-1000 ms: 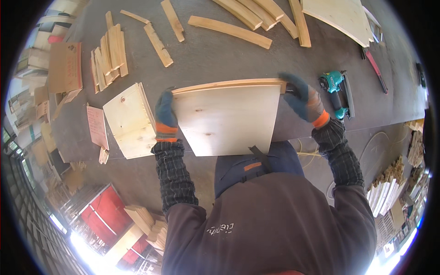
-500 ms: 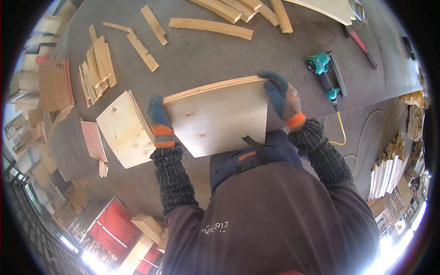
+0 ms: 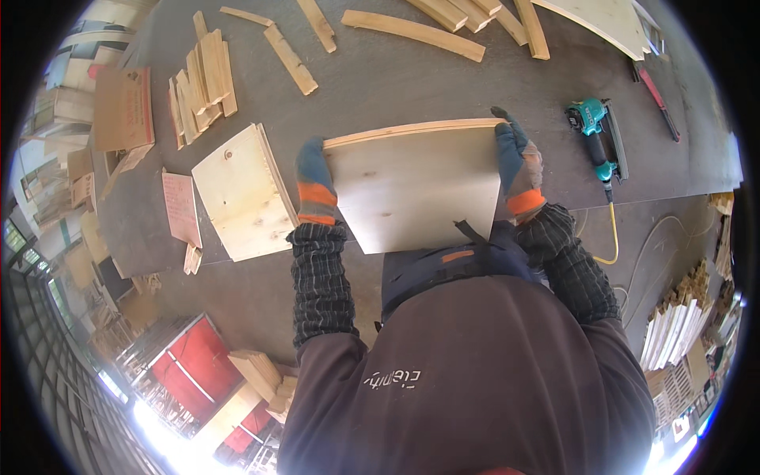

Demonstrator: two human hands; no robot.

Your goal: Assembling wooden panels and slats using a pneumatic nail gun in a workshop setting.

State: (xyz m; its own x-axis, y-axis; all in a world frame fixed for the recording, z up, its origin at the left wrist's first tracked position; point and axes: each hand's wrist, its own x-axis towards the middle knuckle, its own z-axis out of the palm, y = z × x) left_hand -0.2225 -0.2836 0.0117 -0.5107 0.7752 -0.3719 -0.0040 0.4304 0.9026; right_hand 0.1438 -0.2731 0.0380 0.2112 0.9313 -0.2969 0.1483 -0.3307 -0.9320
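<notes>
Between my gloved hands is a pale plywood panel (image 3: 416,186), its broad face tilted toward me and its layered edge along the top. My left hand (image 3: 317,180) grips the panel's left edge near the upper corner. At the upper right corner, my right hand (image 3: 519,162) is closed round the other edge. The panel's lower side comes close to my waist; whether it rests on the table edge cannot be seen. Left of my left hand lies a stack of similar plywood panels (image 3: 241,194) on the dark table (image 3: 396,87).
A teal nail gun (image 3: 592,131) with a yellow hose (image 3: 613,233) lies at the right. Several wood strips (image 3: 206,75) are piled at the left, and more strips (image 3: 416,33) lie far back. A reddish card (image 3: 182,207) and a cardboard box (image 3: 123,109) sit further left.
The view has shifted, so table items appear further right and slightly higher. Both hands still hold the panel, with little visible change in their grip.
</notes>
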